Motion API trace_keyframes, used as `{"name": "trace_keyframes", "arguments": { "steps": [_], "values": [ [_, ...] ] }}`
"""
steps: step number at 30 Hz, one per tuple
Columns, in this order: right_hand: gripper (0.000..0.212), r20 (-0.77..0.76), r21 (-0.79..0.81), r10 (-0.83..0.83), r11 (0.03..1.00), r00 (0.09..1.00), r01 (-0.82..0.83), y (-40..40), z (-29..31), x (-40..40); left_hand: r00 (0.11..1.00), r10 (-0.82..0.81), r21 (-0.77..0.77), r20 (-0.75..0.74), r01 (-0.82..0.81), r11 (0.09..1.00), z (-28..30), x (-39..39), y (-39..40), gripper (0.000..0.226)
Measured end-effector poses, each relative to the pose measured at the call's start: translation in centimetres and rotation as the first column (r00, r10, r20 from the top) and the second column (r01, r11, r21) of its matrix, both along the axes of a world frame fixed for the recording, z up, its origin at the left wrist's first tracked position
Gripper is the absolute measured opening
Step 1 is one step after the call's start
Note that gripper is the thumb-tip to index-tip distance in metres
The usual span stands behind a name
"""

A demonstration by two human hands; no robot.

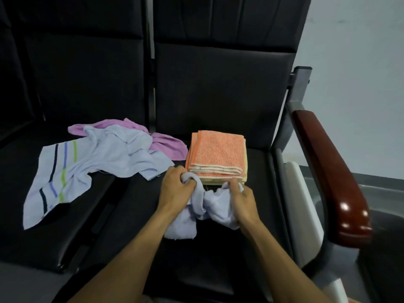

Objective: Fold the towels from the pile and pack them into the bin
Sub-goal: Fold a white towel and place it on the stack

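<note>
A crumpled pale blue towel (209, 206) hangs between my two hands on the black seat. My left hand (175, 186) grips its upper left part, and my right hand (242, 197) grips its right part. Just behind my hands sits a stack of folded towels, an orange one (217, 152) on top and a pale yellow one (244, 179) showing beneath. To the left lies the loose pile: a pale blue towel with dark, blue and green stripes (72, 169) and a pink towel (166, 143) partly under it. No bin is clearly in view.
The towels lie on a row of black padded seats (218, 84) with high backs. A glossy reddish-brown armrest (328, 171) on a grey metal frame stands at the right. A grey wall is behind it.
</note>
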State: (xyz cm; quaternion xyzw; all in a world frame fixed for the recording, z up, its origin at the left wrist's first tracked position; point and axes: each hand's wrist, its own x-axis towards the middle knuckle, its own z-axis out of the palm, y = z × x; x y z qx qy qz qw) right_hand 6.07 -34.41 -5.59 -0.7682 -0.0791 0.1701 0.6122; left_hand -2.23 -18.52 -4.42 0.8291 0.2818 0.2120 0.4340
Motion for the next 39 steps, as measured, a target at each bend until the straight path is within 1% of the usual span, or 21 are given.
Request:
{"name": "trace_keyframes", "arguments": {
  "steps": [2,4,6,8,10,12,13,14,17,18,20,23,25,26,28,30,31,32,35,37,39],
  "values": [
    [0.044,0.091,-0.095,0.036,0.995,0.995,-0.027,0.2,-1.0,1.0,0.998,-0.024,0.077,-0.062,0.029,0.997,-0.4,0.3,0.8,0.03],
    [0.053,0.235,-0.205,0.078,0.978,0.969,-0.029,0.5,-1.2,1.9,0.997,-0.04,0.118,-0.064,0.048,0.992,-0.4,0.4,1.4,0.039],
    [0.05,0.302,-0.223,0.1,0.974,0.948,-0.031,0.3,-0.6,2.4,0.999,-0.04,0.097,-0.027,0.042,0.994,-0.5,0.3,1.9,0.041],
    [0.05,0.329,-0.258,0.12,0.966,0.937,-0.033,-0.4,0.4,2.9,1.0,-0.006,-0.003,-0.006,0.006,1.0,-0.6,0.4,2.5,0.039],
    [0.055,0.359,-0.302,0.138,0.953,0.923,-0.025,-1.0,1.0,3.2,0.999,0.041,-0.038,-0.016,-0.042,0.998,-0.6,0.3,3.0,0.03],
    [0.06,0.369,-0.36,0.178,0.932,0.912,-0.037,-1.0,1.4,3.2,0.998,0.011,-0.072,-0.061,-0.015,0.997,-0.5,0.2,3.1,0.011],
    [0.057,0.362,-0.368,0.206,0.927,0.909,-0.064,-0.7,1.4,3.0,0.997,-0.035,-0.087,-0.066,0.029,0.996,-0.4,0.1,2.8,0.017],
    [0.051,0.345,-0.344,0.229,0.933,0.91,-0.104,-0.4,1.4,2.8,0.994,-0.101,-0.098,-0.044,0.096,0.991,-0.2,0.2,2.4,0.021],
    [0.035,0.3,-0.198,0.289,0.951,0.909,-0.237,0.6,1.6,1.8,0.946,-0.323,-0.123,0.024,0.324,0.938,0.3,0.8,0.3,0.015],
    [0.031,0.288,-0.151,0.3,0.952,0.91,-0.266,0.9,1.7,1.5,0.927,-0.373,-0.142,0.034,0.374,0.917,0.3,1.1,-0.4,0.014],
    [0.024,0.257,-0.079,0.273,0.962,0.927,-0.261,1.3,1.8,1.4,0.915,-0.402,-0.167,0.036,0.402,0.9,0.2,1.6,-1.3,0.013],
    [0.014,0.226,-0.07,0.209,0.978,0.951,-0.198,1.2,1.5,2.3,0.94,-0.339,-0.127,0.036,0.341,0.931,-0.3,1.9,-0.7,0.007],
    [0.015,0.223,-0.121,0.216,0.974,0.951,-0.192,0.9,1.3,2.9,0.959,-0.281,-0.104,0.034,0.283,0.953,-0.5,1.8,0.0,0.007],
    [0.016,0.212,-0.119,0.208,0.975,0.955,-0.186,0.8,1.3,3.0,0.964,-0.263,-0.1,0.043,0.266,0.959,-0.5,1.8,0.3,0.008],
    [0.017,0.167,-0.045,0.163,0.986,0.972,-0.158,0.7,1.6,3.2,0.97,-0.236,-0.098,0.061,0.241,0.966,-0.4,1.7,0.3,0.013],
    [0.013,0.138,-0.002,0.162,0.987,0.977,-0.163,0.6,2.2,3.4,0.98,-0.182,-0.099,0.077,0.189,0.977,-0.2,1.7,0.2,0.017],
    [0.011,0.148,-0.031,0.193,0.981,0.97,-0.19,0.6,2.5,3.4,0.985,-0.149,-0.102,0.087,0.158,0.982,-0.1,1.7,0.2,0.017],
    [0.009,0.163,-0.098,0.235,0.97,0.958,-0.221,0.6,2.7,3.5,0.988,-0.12,-0.106,0.097,0.13,0.986,0.1,1.6,0.3,0.017],
    [0.015,0.222,-0.313,0.314,0.919,0.923,-0.238,0.2,3.1,3.6,0.994,-0.045,-0.09,0.102,0.054,0.995,0.6,1.4,0.7,0.018],
    [0.021,0.27,-0.366,0.312,0.908,0.911,-0.203,-0.3,3.1,3.8,0.996,0.021,-0.073,0.087,-0.015,0.997,0.7,1.2,1.2,0.022],
    [0.028,0.271,-0.35,0.321,0.911,0.908,-0.217,-0.6,3.0,3.9,0.994,0.088,-0.062,0.07,-0.084,0.995,0.7,0.9,1.9,0.021]
  ]
}}
